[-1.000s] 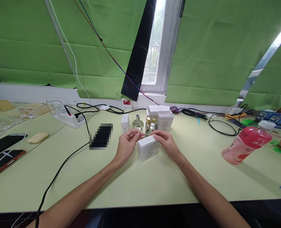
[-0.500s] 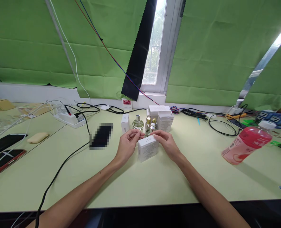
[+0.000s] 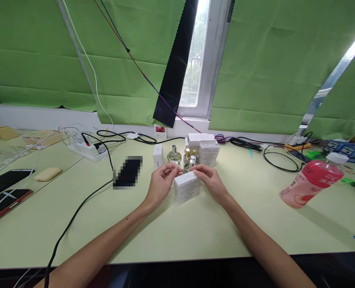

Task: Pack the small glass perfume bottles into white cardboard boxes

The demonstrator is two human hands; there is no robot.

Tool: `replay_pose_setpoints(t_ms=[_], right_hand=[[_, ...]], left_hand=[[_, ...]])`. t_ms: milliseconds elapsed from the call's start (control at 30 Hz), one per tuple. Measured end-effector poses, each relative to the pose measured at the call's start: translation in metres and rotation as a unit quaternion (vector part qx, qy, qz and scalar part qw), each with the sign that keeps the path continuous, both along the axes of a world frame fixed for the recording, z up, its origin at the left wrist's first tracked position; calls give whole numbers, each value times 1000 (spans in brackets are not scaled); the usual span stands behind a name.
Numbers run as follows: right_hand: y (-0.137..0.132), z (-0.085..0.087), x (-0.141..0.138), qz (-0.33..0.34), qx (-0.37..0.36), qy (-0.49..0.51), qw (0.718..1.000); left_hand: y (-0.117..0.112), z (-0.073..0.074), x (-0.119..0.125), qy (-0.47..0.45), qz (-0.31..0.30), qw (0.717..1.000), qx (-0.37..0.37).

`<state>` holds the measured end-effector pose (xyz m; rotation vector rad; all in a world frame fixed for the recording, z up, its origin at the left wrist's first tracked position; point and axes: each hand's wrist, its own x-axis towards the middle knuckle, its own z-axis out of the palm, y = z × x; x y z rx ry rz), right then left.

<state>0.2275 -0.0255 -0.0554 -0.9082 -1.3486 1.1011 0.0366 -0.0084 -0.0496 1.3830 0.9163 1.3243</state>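
- Left hand (image 3: 161, 182): curled fingers pinch the small white box (image 3: 186, 189) at its top left corner.
- The box stands centrally on the pale green desk (image 3: 165, 236); its print is unreadable.
- Right hand (image 3: 211, 182): fingers grip its top right edge.
- Pink bottle (image 3: 311, 184): label illegible.

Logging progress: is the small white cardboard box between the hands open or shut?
Shut: the small white cardboard box shows a flat printed top face, no flap raised.

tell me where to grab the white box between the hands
Pinch the white box by its left and right faces, coming from above on the near side. It stands upright with flat, parallel sides. Small bottles crowd close behind it, so the back is probably awkward to reach.
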Motion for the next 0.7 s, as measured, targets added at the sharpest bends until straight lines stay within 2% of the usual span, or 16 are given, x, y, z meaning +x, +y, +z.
replay_pose_setpoints(t_ms=[700], right_hand=[[-2,3,-1,6,-3,-14,1000]], left_hand=[[1,-2,1,11,1,1000,10]])
